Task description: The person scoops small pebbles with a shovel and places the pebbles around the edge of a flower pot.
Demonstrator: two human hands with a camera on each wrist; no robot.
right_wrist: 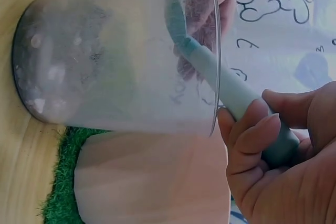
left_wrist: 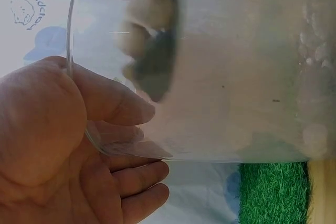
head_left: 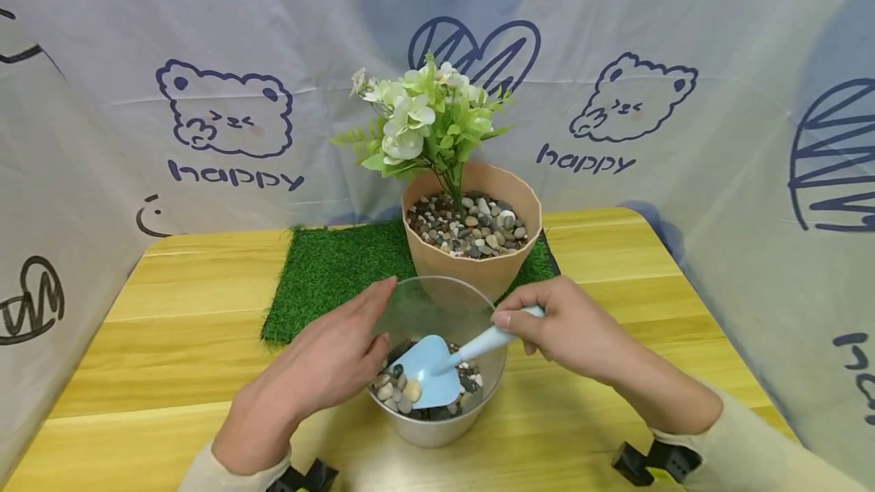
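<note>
My right hand (head_left: 557, 325) pinches the handle of a light blue scoop (head_left: 427, 374), also seen in the right wrist view as a pale handle (right_wrist: 212, 72). The scoop's blade tilts inside a clear plastic bucket (head_left: 485, 386), high near the rim in the right wrist view. Several pebbles (head_left: 399, 393) cluster at the blade's left edge; through the wall, the left wrist view shows tan and dark pebbles (left_wrist: 152, 56). More stones cover the bucket's bottom (right_wrist: 47, 77). My left hand (head_left: 335, 348) rests along the bucket's left side, fingers extended, thumb (left_wrist: 115, 98) against the wall.
Behind the bucket stands a peach plant pot (head_left: 472, 272) filled with pebbles, holding white flowers (head_left: 417, 116) with green leaves. A green turf mat (head_left: 328, 272) lies under it on the wooden table (head_left: 171, 332). Printed cloth (head_left: 328, 14) hangs behind and at both sides.
</note>
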